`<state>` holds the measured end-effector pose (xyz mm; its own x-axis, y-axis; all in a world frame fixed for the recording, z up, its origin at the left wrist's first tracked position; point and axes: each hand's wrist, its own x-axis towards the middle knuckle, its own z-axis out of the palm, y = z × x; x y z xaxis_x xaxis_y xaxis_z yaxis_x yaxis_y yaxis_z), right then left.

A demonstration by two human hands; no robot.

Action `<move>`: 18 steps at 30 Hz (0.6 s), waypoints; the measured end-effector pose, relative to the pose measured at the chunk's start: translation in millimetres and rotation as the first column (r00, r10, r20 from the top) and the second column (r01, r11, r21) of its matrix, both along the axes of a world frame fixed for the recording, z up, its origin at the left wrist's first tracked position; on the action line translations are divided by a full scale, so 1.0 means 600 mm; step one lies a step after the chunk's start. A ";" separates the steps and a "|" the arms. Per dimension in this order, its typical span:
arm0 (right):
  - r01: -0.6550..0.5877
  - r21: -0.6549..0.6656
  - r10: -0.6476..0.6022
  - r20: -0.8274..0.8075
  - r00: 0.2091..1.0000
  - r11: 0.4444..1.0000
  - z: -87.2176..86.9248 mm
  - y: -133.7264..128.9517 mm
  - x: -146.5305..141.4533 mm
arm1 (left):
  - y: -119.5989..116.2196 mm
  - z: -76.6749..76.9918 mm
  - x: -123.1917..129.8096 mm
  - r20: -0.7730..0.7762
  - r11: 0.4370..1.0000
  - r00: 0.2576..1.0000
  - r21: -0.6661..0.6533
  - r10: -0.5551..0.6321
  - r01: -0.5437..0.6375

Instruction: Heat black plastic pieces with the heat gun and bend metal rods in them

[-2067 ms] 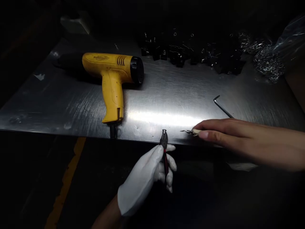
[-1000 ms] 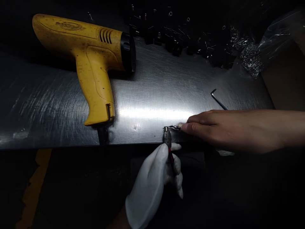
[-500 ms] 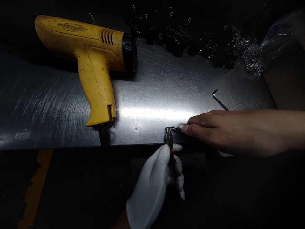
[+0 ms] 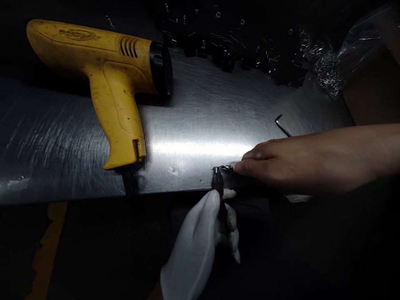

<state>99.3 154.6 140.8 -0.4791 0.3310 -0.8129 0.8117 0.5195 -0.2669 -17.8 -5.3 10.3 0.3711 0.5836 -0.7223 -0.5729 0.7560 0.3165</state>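
My left hand (image 4: 200, 233), in a white glove, is closed around pliers (image 4: 218, 183) with red on the handles. Their jaws point up at the front edge of the metal table and pinch a tiny shiny metal piece (image 4: 216, 170). My right hand (image 4: 281, 162), bare, comes in from the right and rests low over the table edge. Its fingertips grip a slim, curved metal tool (image 4: 225, 167) with a pale part at the fingers; its far end meets the small piece at the jaws. The rest of that tool is hidden under the hand.
A yellow heat gun (image 4: 115, 91) lies on the metal table (image 4: 193, 121) at the left. Behind my right hand is a bent hex key (image 4: 281, 125). Many small dark and metal parts (image 4: 225, 54) are scattered at the back. A clear bag (image 4: 331, 71) of shiny parts sits back right.
The whole view has shifted a little, so the heat gun and both hands appear slightly farther left. My right forearm sits a bit higher in view. Both holds look the same.
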 end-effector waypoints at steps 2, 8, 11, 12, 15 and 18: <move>-0.056 -0.038 0.059 0.076 0.995 0.998 0.002 0.002 -0.006 | 0.000 -0.001 -0.001 0.002 1.000 1.000 -0.007 -0.011 0.011; 0.120 -0.062 -0.115 0.083 0.990 0.991 -0.004 0.003 -0.006 | -0.004 -0.022 0.000 -0.004 1.000 1.000 0.022 -0.020 0.020; 0.144 -0.109 -0.135 0.086 0.987 0.984 -0.010 0.002 -0.005 | -0.004 -0.026 0.000 -0.001 0.999 1.000 0.038 -0.030 0.030; 0.134 -0.118 -0.125 0.081 0.989 0.984 -0.011 0.002 -0.006 | -0.003 -0.025 -0.001 0.000 0.999 1.000 0.041 -0.031 0.031; 0.096 -0.140 -0.088 0.057 0.994 0.986 -0.010 0.005 -0.009 | 0.000 -0.012 -0.006 0.015 0.999 1.000 0.049 -0.022 0.021; 0.057 -0.135 -0.045 0.088 0.995 0.989 -0.008 0.007 -0.014 | 0.002 -0.003 -0.012 0.026 0.999 1.000 0.039 -0.017 0.015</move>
